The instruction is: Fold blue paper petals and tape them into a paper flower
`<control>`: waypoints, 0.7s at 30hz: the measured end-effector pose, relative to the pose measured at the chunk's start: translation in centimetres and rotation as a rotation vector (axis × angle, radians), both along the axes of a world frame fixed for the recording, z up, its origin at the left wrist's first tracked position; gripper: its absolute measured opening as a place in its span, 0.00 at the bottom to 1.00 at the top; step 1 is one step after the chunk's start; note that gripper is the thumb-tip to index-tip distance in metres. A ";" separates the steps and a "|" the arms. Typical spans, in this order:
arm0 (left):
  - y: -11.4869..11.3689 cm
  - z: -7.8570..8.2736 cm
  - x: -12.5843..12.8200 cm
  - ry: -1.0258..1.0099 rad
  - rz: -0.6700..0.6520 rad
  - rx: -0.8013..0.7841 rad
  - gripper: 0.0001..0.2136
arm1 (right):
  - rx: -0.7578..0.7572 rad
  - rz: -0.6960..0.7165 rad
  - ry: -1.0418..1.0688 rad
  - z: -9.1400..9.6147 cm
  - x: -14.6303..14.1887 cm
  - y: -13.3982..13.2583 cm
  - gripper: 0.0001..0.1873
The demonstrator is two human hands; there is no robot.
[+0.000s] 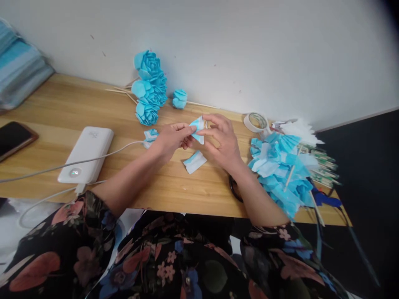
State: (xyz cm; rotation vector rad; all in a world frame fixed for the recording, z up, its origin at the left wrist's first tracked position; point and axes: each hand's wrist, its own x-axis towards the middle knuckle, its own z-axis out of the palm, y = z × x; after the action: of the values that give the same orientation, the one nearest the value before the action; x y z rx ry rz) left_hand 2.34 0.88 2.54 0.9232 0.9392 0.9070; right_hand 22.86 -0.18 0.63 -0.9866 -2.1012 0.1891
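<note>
Pale, scuffed wall (218,50) behind a wood-grain tabletop (162,187). At centre, just above the wood: folded blue-and-white piece (197,126), pinched between thumb and fingers of the left hand (171,139). At the same piece's right edge: right hand (222,143), fingers curved; cannot tell whether gripping or merely touching. Below the hands, blue-and-white strip (195,162), flat on the tabletop; beside the left hand, small folded scrap (151,135), partly hidden. Near the wall, single blue flower (180,99); to its left, cluster of blue flowers (148,89) with thin sticks (118,90). To the right, roll of tape (256,122), print inside too small to read; nearer, heap of blue and white pieces (274,162), partly covering a green-and-white bundle (326,166), hard to identify. Beside the right forearm (262,195), black curved object (234,187), mostly hidden. To the left, white power bank (85,151): faint top marking, illegible; lit display (75,172), characters blurred; pale cable (31,175) across it. Farther left, dark-screened phone (15,139) and stack of blue and grey sheets (18,70), both cut off at the edge of view.
</note>
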 end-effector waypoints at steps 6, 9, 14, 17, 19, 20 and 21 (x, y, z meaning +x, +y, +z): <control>-0.1 -0.4 0.3 0.140 0.043 0.129 0.14 | -0.197 -0.091 0.262 -1.1 -0.5 -0.8 0.04; -0.3 -0.5 0.4 0.223 0.049 0.247 0.13 | -0.407 -0.057 0.422 -1.3 -0.8 -1.0 0.10; -0.4 -1.1 0.3 0.296 0.043 0.346 0.13 | -0.680 -0.032 0.621 -1.5 -1.3 -1.2 0.17; -0.3 -1.4 0.2 0.303 0.032 0.368 0.13 | -0.753 -0.040 0.693 -1.4 -1.5 -1.3 0.17; -0.3 -1.6 0.2 0.299 0.020 0.375 0.12 | -0.764 -0.052 0.721 -1.2 -1.6 -1.3 0.18; -0.3 -1.6 0.2 0.293 0.015 0.378 0.12 | -0.765 -0.057 0.730 -1.1 -1.6 -1.3 0.18; -0.3 -1.6 0.2 0.286 0.010 0.381 0.12 | -0.766 -0.054 0.743 -1.1 -1.6 -1.3 0.19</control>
State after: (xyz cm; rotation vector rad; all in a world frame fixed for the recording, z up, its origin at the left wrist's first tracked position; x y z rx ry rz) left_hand 2.55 0.61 0.91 1.4022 1.0314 0.9977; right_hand 21.23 -1.44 -0.47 -1.1494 -1.3006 1.1987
